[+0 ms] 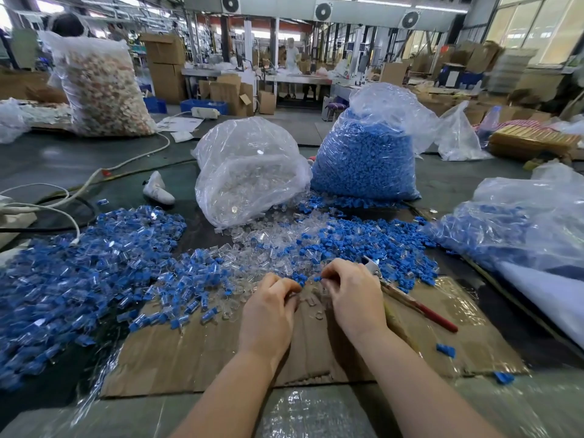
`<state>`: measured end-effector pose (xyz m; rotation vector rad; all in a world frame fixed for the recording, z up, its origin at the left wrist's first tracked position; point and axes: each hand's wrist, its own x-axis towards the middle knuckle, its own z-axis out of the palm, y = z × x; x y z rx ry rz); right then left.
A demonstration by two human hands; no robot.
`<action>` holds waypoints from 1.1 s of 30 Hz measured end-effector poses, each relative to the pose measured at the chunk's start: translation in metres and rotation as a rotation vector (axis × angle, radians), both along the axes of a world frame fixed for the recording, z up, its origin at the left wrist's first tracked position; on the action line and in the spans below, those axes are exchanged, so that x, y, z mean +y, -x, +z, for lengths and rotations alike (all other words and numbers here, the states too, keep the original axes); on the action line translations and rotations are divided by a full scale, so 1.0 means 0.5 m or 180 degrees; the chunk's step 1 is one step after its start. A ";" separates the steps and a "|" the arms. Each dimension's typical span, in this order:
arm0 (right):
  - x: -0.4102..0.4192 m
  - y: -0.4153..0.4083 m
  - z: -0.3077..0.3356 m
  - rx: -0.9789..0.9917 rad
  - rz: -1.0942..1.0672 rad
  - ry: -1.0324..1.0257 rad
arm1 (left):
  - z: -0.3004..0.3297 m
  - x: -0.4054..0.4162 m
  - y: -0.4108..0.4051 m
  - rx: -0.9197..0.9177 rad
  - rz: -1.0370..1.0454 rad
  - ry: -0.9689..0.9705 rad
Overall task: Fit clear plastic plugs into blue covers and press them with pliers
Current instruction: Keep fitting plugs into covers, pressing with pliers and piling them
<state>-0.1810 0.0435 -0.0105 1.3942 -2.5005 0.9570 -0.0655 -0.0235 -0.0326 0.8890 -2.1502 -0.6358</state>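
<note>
While hands meet, right hand (350,292) seemingly pinches blue cover (317,279).

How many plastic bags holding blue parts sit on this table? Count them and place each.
2: a tall bag of blue covers at centre back, and another bag of blue parts lying at the right edge. More may be hidden.

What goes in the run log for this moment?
stage: fitting | left hand: pinching clear plug | right hand: pinching blue cover | pliers: idle on cardboard

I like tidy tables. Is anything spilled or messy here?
Yes. Loose blue covers and clear plugs spill from the bags across the mat. A pile of assembled pieces sprawls at left, and two stray blue covers lie apart on the cardboard.
</note>
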 end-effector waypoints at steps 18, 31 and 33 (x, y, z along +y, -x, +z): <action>0.053 -0.034 -0.036 -0.0143 0.0137 0.0654 | 0.008 0.002 -0.009 0.0353 -0.0122 -0.0649; 0.049 -0.044 -0.038 -0.0198 0.0265 0.0543 | 0.010 -0.006 -0.014 0.0389 -0.0253 -0.1099; 0.049 -0.047 -0.038 -0.0105 0.0240 0.0496 | 0.012 -0.005 -0.015 0.0351 -0.0305 -0.1143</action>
